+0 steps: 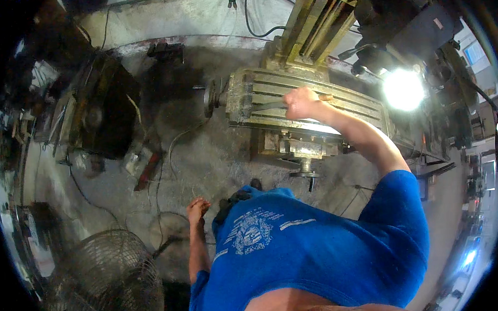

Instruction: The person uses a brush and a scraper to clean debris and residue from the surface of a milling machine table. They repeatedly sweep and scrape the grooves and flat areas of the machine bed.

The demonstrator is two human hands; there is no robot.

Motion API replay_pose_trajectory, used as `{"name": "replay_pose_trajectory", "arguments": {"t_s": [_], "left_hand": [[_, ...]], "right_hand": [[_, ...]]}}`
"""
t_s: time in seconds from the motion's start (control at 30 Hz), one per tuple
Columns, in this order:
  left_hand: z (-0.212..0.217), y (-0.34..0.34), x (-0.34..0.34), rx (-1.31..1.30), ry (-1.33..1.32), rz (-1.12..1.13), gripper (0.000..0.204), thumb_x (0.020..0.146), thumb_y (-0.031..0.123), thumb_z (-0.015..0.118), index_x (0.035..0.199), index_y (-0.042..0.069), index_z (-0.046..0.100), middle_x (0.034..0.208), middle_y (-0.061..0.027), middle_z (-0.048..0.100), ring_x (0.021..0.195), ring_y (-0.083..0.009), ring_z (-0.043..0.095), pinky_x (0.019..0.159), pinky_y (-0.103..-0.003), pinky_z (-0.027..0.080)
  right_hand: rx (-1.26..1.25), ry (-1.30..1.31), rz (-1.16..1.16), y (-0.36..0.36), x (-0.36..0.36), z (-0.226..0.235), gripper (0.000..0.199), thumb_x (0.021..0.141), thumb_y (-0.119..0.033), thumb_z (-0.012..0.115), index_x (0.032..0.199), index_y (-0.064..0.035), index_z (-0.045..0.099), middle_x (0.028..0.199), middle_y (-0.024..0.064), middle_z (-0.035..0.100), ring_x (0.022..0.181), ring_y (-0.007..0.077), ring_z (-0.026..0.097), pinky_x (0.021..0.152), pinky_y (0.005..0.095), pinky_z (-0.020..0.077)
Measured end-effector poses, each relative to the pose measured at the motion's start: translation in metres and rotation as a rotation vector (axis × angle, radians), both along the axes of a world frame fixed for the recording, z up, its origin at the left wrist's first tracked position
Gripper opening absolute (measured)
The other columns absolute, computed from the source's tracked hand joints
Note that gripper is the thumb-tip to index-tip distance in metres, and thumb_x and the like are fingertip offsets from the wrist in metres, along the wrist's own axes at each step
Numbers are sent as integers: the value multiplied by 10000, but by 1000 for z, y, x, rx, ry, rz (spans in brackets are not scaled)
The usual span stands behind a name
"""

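My right hand [301,103] is closed around a long, narrow tool with a dark flat part [269,106] sticking out to its left. A light brown end [326,97], like a wooden handle, shows on the other side of the fist. The tool's exact kind is hard to make out. It is over the slotted metal table [357,105] of a milling machine, along one of the slots. My left hand [197,208] hangs low by my side, away from the machine, fingers loosely bent and nothing visible in them.
A handwheel [209,99] sits at the table's left end, and a crank [306,174] juts out at its front. A bright lamp [403,90] shines at the right. Near my left arm stands a round wire-caged fan [105,278]. Cables trail over the floor by a dark machine [102,111].
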State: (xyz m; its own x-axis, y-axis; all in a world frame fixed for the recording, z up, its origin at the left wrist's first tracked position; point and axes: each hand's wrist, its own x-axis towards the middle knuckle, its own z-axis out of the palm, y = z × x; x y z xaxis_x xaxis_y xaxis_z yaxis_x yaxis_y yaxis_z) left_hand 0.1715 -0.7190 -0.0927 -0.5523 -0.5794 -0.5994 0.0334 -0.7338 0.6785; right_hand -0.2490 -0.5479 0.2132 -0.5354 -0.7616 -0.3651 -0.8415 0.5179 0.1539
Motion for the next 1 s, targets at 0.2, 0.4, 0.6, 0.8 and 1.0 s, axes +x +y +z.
{"name": "replay_pose_trajectory", "arguments": {"t_s": [0.2,0.4,0.6,0.8,1.0], "left_hand": [[3,-5,-5,-63,-43,-68,172,729,38,573,889,-22,552,734,-149,601,625,-258,610,565,-327,517],[-10,-4,-1,-43,-116,-15,150,734,26,560,878,-17,563,738,-162,609,619,-266,613,574,-346,525],[-7,-9,1,-7,-111,-86,129,737,-8,549,864,-16,572,723,-165,607,620,-278,614,539,-356,524],[-2,-21,-13,-53,-55,-191,169,746,106,607,866,-9,579,720,-160,609,634,-262,614,560,-338,506],[-19,-17,-33,70,1,-308,214,752,132,590,895,-28,578,730,-145,613,627,-250,604,557,-328,486]], "right_hand": [[137,24,133,-23,4,-16,236,596,-199,586,788,-75,644,814,122,636,763,264,622,645,366,496],[56,-40,112,-9,0,-6,257,588,-197,571,806,-80,638,809,128,628,758,284,614,638,376,494],[5,7,9,9,7,-8,276,604,-209,558,839,-84,630,842,127,623,793,277,611,666,374,495],[20,-167,-61,6,34,-5,282,624,-248,574,831,-67,636,861,137,630,801,271,618,688,358,494],[-526,-334,-478,74,44,-36,249,556,-213,560,745,-59,611,655,177,595,663,341,598,616,407,482]]}}
